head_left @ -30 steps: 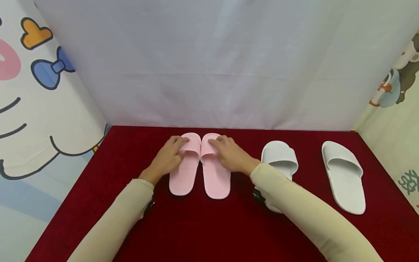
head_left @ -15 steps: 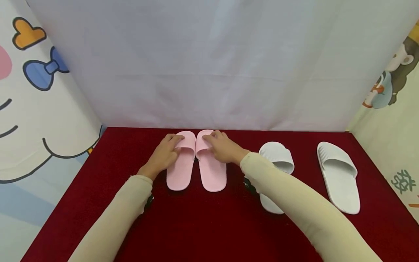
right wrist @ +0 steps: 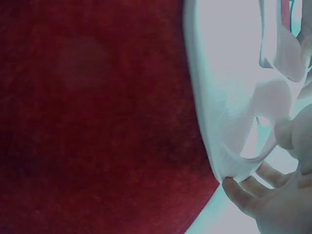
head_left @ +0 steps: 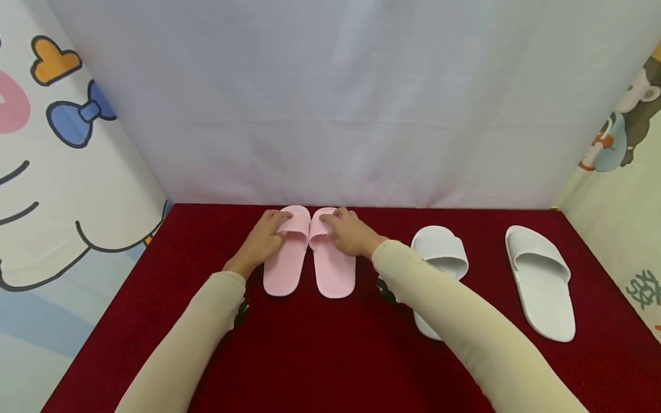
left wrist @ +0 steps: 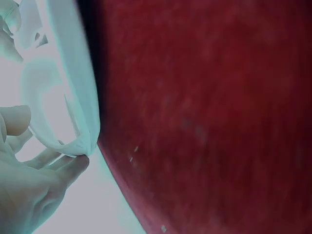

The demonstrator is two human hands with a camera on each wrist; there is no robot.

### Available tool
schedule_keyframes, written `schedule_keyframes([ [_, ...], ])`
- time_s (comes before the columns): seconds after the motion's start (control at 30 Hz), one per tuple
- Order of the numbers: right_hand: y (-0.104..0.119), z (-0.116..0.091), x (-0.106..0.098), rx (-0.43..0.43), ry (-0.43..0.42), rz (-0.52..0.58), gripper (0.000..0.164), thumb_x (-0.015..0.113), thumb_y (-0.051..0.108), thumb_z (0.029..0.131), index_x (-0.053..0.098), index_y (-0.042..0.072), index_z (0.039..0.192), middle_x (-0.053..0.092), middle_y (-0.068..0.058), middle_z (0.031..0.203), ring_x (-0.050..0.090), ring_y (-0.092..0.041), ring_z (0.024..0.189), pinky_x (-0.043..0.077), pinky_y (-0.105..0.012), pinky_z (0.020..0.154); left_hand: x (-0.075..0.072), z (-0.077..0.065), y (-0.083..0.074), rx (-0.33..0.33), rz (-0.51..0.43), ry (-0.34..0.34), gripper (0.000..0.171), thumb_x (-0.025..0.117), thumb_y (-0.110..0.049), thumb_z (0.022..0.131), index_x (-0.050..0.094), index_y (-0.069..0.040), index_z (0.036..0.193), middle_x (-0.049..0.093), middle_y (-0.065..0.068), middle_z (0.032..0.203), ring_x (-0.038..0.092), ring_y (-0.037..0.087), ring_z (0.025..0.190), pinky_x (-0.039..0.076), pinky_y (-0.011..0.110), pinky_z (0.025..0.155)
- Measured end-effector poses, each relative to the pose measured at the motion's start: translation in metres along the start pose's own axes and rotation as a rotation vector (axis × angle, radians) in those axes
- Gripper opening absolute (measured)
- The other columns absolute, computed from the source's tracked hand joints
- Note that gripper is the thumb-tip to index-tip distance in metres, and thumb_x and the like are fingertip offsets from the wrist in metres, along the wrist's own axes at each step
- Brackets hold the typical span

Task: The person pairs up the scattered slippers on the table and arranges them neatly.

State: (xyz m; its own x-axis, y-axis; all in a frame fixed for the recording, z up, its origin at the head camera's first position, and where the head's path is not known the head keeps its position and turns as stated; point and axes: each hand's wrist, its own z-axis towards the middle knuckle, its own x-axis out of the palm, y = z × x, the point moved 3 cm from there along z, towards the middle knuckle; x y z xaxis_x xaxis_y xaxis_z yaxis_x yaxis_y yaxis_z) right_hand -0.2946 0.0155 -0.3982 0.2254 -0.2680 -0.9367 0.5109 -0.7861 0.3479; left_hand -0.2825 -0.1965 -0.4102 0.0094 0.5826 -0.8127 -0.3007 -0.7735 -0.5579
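1. Both hands are at work on the pink pair: the left hand (head_left: 262, 240) grips the left pink slipper (head_left: 284, 271) at its strap, fingers over the top and thumb at the mouth.
2. The right hand (head_left: 355, 234) mirrors it on the right pink slipper (head_left: 334, 275), pinching the outer side of that strap. How hard either hand squeezes, the pictures cannot tell.
3. And there lies the pair, on the red cloth (head_left: 320, 355) near the pale backdrop (head_left: 335, 115), toes towards it. The slippers meet, or nearly so, around the straps; the heels sit apart.
4. How would they handle? Light, by the look of them, moulded in something foamy: springy straps, firmer soles that would flex a little, hardly fragile. The smooth surface might slip under a loose touch, and the plush cloth may drag at the soles.
5. The best hold looks to be right there, at the strap's outer edge where it joins the sole; pressing mid-strap would probably just squash the arch.
6. Over to the right, one white slipper (head_left: 436, 245) lies partly behind the right sleeve (head_left: 465, 327), another white slipper (head_left: 547, 295) beyond it.
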Motion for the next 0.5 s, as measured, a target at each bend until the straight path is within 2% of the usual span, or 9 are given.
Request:
schedule_keyframes([
  [0.13, -0.0021, 0.0, 0.0061, -0.026, -0.012, -0.027, 0.05, 0.05, 0.011, 0.1, 0.045, 0.016, 0.149, 0.046, -0.026, 0.142, 0.048, -0.045, 0.127, 0.044, -0.05, 0.106, 0.0041, -0.0017, 0.0036, -0.022, -0.017, -0.003, 0.047, 0.048, -0.004, 0.09, 0.052, 0.001, 0.137, 0.046, 0.027, 0.139, 0.046, 0.041, 0.131, 0.036, 0.053, 0.113],
  [0.3, -0.0049, -0.0014, 0.0074, -0.019, -0.028, -0.021, 0.049, 0.047, 0.015, 0.103, 0.043, 0.018, 0.151, 0.045, -0.027, 0.144, 0.047, -0.046, 0.13, 0.042, -0.052, 0.108, 0.0055, -0.001, 0.0013, -0.039, -0.033, 0.028, 0.048, 0.046, -0.003, 0.093, 0.049, 0.001, 0.14, 0.044, 0.028, 0.143, 0.043, 0.042, 0.135, 0.033, 0.053, 0.116],
  [0.5, -0.0046, -0.0021, 0.0095, -0.025, -0.024, -0.02, 0.049, 0.044, 0.015, 0.104, 0.04, 0.015, 0.153, 0.041, -0.03, 0.148, 0.044, -0.048, 0.134, 0.039, -0.054, 0.112, 0.0077, -0.0006, 0.0015, -0.068, -0.041, 0.05, 0.047, 0.044, -0.004, 0.094, 0.049, -0.001, 0.141, 0.042, 0.026, 0.146, 0.043, 0.041, 0.137, 0.033, 0.053, 0.116],
])
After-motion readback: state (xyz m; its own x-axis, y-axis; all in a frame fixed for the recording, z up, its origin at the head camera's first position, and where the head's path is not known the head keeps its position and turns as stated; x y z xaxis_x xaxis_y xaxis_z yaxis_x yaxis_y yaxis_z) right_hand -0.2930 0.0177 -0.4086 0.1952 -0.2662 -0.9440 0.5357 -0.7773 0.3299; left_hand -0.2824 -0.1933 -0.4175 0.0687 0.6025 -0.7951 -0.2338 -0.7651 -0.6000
